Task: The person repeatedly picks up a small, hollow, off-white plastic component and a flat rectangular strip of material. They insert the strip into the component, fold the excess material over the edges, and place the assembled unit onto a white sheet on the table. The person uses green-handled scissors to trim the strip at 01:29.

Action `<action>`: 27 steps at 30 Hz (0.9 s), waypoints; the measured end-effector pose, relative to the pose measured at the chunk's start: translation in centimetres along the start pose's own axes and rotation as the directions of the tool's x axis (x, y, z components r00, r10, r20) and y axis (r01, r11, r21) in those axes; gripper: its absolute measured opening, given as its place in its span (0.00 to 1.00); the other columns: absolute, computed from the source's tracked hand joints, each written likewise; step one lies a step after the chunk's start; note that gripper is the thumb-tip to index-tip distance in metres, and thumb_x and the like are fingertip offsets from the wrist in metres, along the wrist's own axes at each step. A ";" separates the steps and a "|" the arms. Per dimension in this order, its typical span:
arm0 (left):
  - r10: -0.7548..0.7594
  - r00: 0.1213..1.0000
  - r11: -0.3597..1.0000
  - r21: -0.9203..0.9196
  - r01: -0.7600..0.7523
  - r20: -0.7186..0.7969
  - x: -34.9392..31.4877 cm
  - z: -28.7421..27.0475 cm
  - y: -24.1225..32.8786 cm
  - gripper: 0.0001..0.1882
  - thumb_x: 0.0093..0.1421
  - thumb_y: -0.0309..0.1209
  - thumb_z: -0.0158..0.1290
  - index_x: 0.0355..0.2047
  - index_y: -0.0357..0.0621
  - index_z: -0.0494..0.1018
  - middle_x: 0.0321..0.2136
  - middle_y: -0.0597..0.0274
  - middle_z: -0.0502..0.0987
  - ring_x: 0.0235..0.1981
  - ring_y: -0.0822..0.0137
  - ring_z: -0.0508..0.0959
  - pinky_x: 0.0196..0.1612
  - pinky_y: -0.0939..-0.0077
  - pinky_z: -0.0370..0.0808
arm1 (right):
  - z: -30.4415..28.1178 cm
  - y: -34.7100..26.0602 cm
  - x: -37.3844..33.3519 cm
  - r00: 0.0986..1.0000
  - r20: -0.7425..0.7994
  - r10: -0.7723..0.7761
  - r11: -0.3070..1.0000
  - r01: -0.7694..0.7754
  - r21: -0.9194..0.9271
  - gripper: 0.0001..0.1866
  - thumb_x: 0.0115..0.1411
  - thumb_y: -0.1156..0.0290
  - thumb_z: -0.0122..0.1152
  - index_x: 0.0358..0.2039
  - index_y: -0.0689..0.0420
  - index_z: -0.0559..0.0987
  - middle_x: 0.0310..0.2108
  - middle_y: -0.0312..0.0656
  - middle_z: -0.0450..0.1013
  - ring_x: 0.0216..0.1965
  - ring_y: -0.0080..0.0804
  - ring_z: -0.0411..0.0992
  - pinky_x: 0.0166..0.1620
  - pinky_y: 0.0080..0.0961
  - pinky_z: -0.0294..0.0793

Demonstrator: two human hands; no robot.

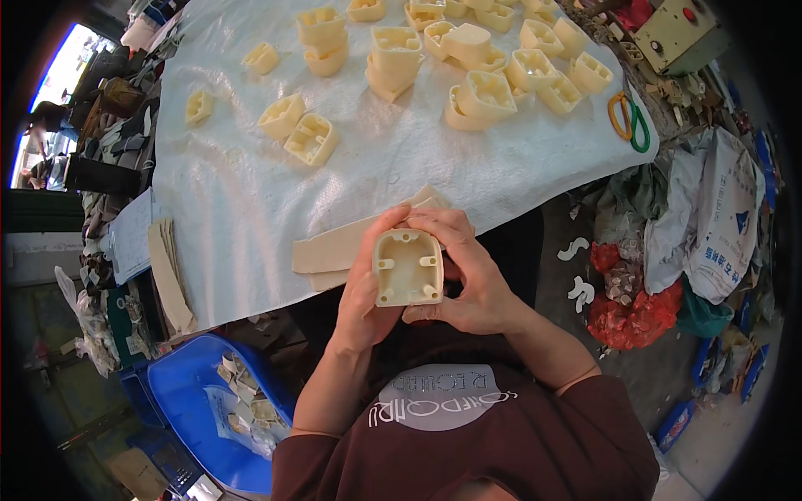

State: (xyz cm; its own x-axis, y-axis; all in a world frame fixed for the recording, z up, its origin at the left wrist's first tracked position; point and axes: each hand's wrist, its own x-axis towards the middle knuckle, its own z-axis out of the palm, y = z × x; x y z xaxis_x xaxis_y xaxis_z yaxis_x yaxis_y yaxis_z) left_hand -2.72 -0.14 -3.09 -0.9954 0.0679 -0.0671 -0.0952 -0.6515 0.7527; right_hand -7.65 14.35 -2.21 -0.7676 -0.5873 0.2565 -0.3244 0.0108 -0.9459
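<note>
while my left hand [363, 288] and right hand [476, 284] hold the hollow cream shell [408, 280] from either side by the tabletop's [242, 200] near edge, its slightly longer axis runs away from me, rounded end foremost, neither hand nearer.

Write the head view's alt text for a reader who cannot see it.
A bare left hand and right hand hold a hollow cream part, its open side facing the viewer, near the edge of a white-covered table. Similar parts, some stacked, stand farther back, and a blue bin sits at lower left.
</note>
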 end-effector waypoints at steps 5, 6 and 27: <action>0.046 0.997 0.999 0.032 -0.044 -0.058 0.2 0.9 -0.1 0.34 0.54 0.44 0.48 0.58 0.44 0.52 0.42 0.49 0.67 0.36 0.59 0.74 0.33 0.69 0.76 | 0.5 -0.4 0.1 0.990 -0.016 -0.139 0.961 0.131 -0.245 0.41 0.40 0.61 0.71 0.54 0.60 0.62 0.49 0.44 0.62 0.51 0.41 0.58 0.54 0.39 0.50; 0.065 0.995 0.997 0.039 -0.062 -0.077 0.1 0.9 -0.2 0.33 0.54 0.43 0.48 0.57 0.44 0.53 0.41 0.50 0.67 0.36 0.59 0.74 0.33 0.69 0.76 | 0.5 -0.5 0.1 0.989 -0.011 -0.144 0.955 0.136 -0.262 0.41 0.40 0.61 0.71 0.54 0.60 0.63 0.49 0.44 0.62 0.50 0.41 0.59 0.53 0.39 0.50; -0.034 0.994 0.958 -0.279 0.061 0.103 0.2 1.4 0.4 0.42 0.54 0.58 0.48 0.59 0.42 0.50 0.48 0.55 0.64 0.47 0.64 0.70 0.46 0.71 0.72 | -0.3 0.8 1.8 0.965 0.152 0.212 0.743 -0.260 0.617 0.16 0.64 0.60 0.45 0.37 0.60 0.73 0.37 0.40 0.70 0.31 0.18 0.69 0.29 0.13 0.68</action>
State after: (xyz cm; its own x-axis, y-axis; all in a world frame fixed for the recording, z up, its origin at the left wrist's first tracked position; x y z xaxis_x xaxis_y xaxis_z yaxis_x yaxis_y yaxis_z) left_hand -2.91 0.72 -1.87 -0.9856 0.1672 -0.0247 -0.1543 -0.8309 0.5345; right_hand -9.52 13.57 -2.46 -0.7261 -0.6873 0.0171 0.2998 -0.3388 -0.8918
